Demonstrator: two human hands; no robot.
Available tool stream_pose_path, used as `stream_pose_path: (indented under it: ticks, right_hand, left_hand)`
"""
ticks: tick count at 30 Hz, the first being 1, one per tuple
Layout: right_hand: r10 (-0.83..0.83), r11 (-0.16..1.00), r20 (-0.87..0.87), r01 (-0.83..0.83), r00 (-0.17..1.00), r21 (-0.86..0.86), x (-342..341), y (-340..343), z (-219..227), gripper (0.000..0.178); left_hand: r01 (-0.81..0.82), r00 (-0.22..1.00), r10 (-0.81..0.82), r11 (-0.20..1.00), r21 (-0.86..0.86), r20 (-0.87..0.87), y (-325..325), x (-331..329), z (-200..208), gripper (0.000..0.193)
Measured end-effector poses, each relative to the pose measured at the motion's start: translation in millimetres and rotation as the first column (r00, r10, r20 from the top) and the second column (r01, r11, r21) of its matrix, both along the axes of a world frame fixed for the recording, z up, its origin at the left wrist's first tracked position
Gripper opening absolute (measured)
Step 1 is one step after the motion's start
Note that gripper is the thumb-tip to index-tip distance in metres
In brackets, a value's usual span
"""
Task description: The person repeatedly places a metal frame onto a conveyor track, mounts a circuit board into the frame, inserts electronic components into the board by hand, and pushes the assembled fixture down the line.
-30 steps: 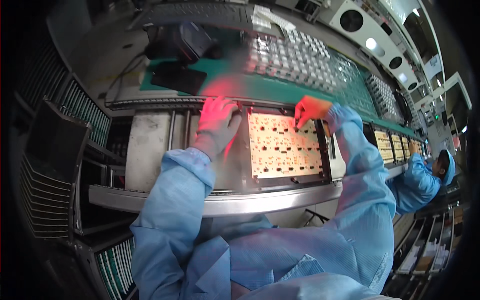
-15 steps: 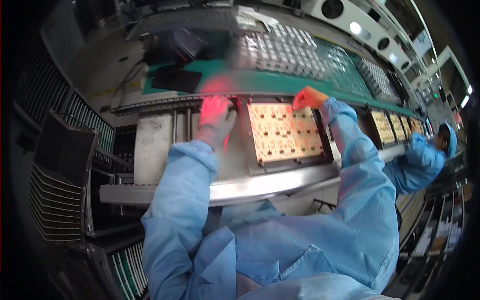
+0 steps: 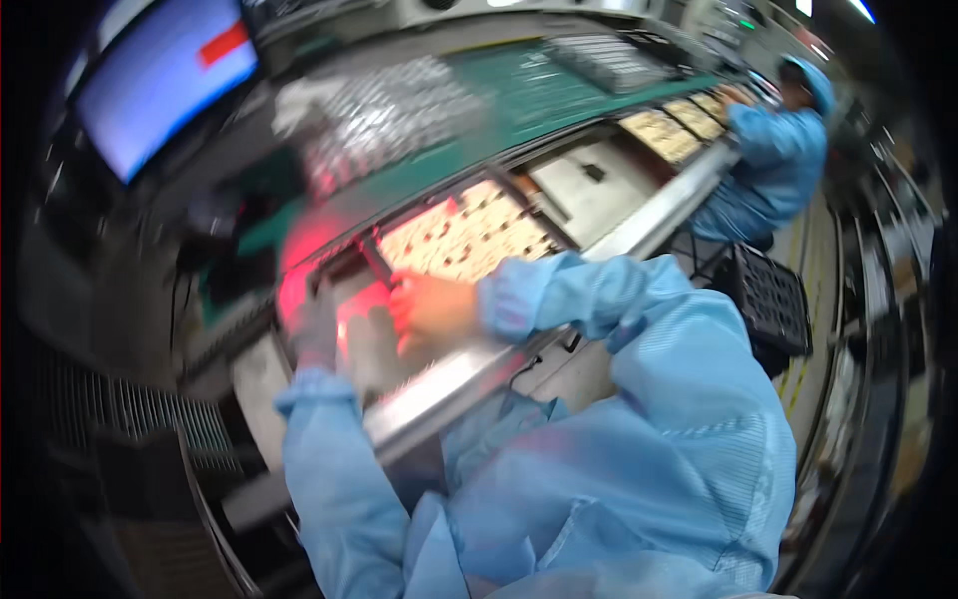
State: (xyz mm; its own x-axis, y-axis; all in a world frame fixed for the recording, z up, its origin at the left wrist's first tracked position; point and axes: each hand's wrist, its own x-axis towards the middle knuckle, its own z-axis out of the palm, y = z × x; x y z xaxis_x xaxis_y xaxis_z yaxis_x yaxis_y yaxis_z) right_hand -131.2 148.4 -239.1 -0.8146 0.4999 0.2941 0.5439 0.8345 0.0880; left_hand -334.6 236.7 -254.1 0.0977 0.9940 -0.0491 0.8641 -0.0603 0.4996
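Note:
A pale circuit-board panel with rows of small dark parts lies in a black frame on the conveyor. My right hand is at the near left corner of this panel, its fingers bent and blurred; whether they grip the frame cannot be made out. Left of the frame, my left hand, in a grey glove, hovers over or rests on the conveyor. Red light falls on both hands, and motion smears the left hand's fingers.
A metal rail runs along the conveyor's near side. Beyond lies a green mat with clear-wrapped trays. A monitor stands far left. At the far right, a co-worker in blue works by more framed panels. Slotted racks stand left.
My view has swung, bringing the monitor into sight at the left. My right hand has gone from the panel's far right edge to its near left corner. My left hand stays left of the frame.

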Motion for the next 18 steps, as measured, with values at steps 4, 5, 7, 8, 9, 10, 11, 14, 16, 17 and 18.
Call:
stream_pose_path:
  ticks: [4,5,7,8,9,10,11,14,16,17,18]
  right_hand:
    - [-0.234,0.972,-0.010,0.234,0.972,-0.006,43.1,-2.9,-14.8,0.043]
    - [-0.384,0.923,0.075,0.379,0.920,0.067,57.1,-5.7,-17.4,0.043]
    - [-0.516,0.856,0.149,0.516,0.843,0.047,73.6,-15.9,-13.7,0.044]
    - [-0.558,0.824,0.251,0.565,0.791,0.053,80.0,-21.6,-3.9,0.044]
    - [-0.541,0.824,0.256,0.566,0.801,-0.029,77.3,-23.6,-3.8,0.037]
    - [-0.525,0.819,0.259,0.564,0.811,-0.104,74.3,-26.1,-3.8,0.031]
    - [-0.364,0.907,0.138,0.384,0.921,-0.173,67.7,-38.0,12.7,0.026]
    - [-0.194,0.878,-0.226,0.066,0.954,-0.474,31.5,-63.3,50.7,0.022]
    - [-0.141,0.905,-0.268,0.015,0.953,-0.424,14.3,-70.2,51.2,0.023]
    - [-0.085,0.929,-0.344,-0.051,0.935,-0.366,7.5,-73.2,51.3,0.022]
    - [-0.025,0.947,-0.417,-0.113,0.909,-0.302,1.7,-75.9,52.3,0.021]
  left_hand:
    - [0.059,0.911,-0.241,0.880,0.472,0.335,0.5,-13.8,-37.7,0.023]
    - [0.073,0.921,-0.262,0.844,0.531,0.290,7.6,-14.5,-45.5,0.023]
    - [0.095,0.944,-0.267,0.784,0.613,0.196,15.2,-21.3,-56.6,0.022]
    - [0.097,0.938,-0.281,0.776,0.623,0.203,16.7,-22.8,-58.0,0.022]
    - [0.101,0.946,-0.264,0.793,0.601,0.189,17.2,-25.9,-59.8,0.022]
    - [0.101,0.952,-0.248,0.806,0.583,0.177,18.5,-24.4,-58.9,0.021]
    - [0.097,0.931,-0.276,0.816,0.570,0.238,18.8,-21.2,-57.3,0.020]
    - [0.136,0.911,-0.327,0.811,0.569,0.249,20.3,-22.4,-55.1,0.020]
    - [0.146,0.926,-0.319,0.795,0.589,0.201,23.6,-27.7,-65.5,0.020]
    - [0.138,0.924,-0.315,0.802,0.582,0.215,21.2,-27.2,-65.4,0.020]
    - [0.131,0.922,-0.311,0.809,0.574,0.228,20.3,-28.3,-65.9,0.019]
